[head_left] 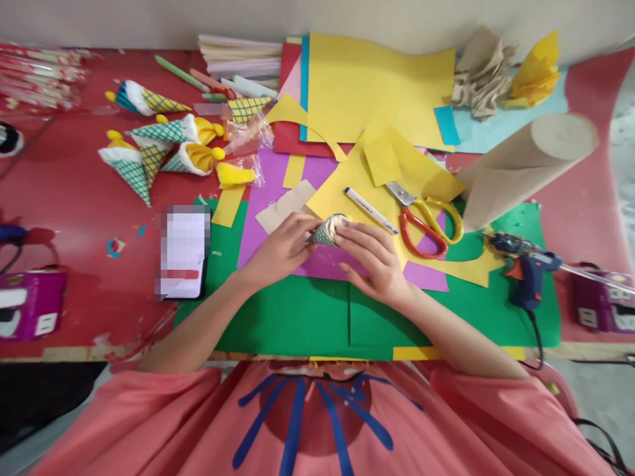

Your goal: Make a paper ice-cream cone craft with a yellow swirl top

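Note:
A small paper cone [325, 233] with a green criss-cross pattern lies on its side between my two hands, its pale open mouth facing right. My left hand [284, 248] pinches the pointed end. At the mouth, the fingers of my right hand [371, 254] press on the rim, with the thumb lower down and apart. Just beyond the hands a white marker [371, 210] rests on yellow paper [337, 188]. Scissors [429, 228] with red and yellow handles lie to the right of it. Purple paper [307, 268] is under the hands, over a green sheet [297, 317].
Finished-looking cones [163, 145] with white trim and yellow pompoms lie at the left. A phone [183, 251] is left of my arm. At the right are a glue gun [528, 268] and a brown paper roll [526, 172]. Yellow sheets [380, 86] lie at the back.

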### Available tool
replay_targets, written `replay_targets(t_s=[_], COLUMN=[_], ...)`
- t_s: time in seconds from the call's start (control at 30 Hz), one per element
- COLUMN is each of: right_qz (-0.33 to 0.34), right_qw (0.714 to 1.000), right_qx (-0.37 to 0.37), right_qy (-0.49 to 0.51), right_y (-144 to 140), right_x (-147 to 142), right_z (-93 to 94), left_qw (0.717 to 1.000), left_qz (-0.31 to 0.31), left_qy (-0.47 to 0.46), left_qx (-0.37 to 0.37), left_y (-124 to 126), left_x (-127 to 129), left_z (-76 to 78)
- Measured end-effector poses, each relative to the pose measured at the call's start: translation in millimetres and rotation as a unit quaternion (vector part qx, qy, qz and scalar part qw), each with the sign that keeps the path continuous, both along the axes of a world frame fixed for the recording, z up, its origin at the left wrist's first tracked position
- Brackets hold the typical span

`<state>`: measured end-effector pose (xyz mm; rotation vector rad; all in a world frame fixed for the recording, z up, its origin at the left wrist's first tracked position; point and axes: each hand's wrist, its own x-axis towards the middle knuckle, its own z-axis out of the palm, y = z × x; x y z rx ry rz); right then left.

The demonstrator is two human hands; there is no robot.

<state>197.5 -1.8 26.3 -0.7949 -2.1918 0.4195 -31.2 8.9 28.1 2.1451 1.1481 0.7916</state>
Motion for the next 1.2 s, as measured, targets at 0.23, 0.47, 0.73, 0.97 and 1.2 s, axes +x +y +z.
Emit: replay_targets(t_s=[0.23, 0.47, 0.73, 0.97, 1.2], right_qz=[0.068, 0.086, 0.099, 0.089, 0.082], right_qw=[0.997, 0.993, 0.99, 0.992, 0.996], right_qx=[-0.029, -0.039, -0.059, -0.046, -0.019], right_qy=[-0.029, -0.065, -0.08, -0.076, -0.025], right_y=[-10.0, -19.5, -17.1, -14.9, -11.3], right_x=[-9.8, -17.2, -20.3, -19.5, -19.1], right_z=[-3.3, -7.8, -1.5, -0.3, 1.2], left_qw=[0.994, 0.989, 0.993, 0.991, 0.955], left_qz=[0.014, 0.087, 0.067, 0.062, 0.021], left_qy=[-0.012, 0.053, 0.042, 0.0, -0.071], left_qx=[-0.109, -0.109, -0.091, -0.115, -0.288], left_y=[-13.7, -20.8, -20.2, -21.9, -19.1], left_x=[3.7, 10.7, 10.9, 15.0, 14.8], left_z=[-16.5, -11.7, -11.2, -4.8, 9.7])
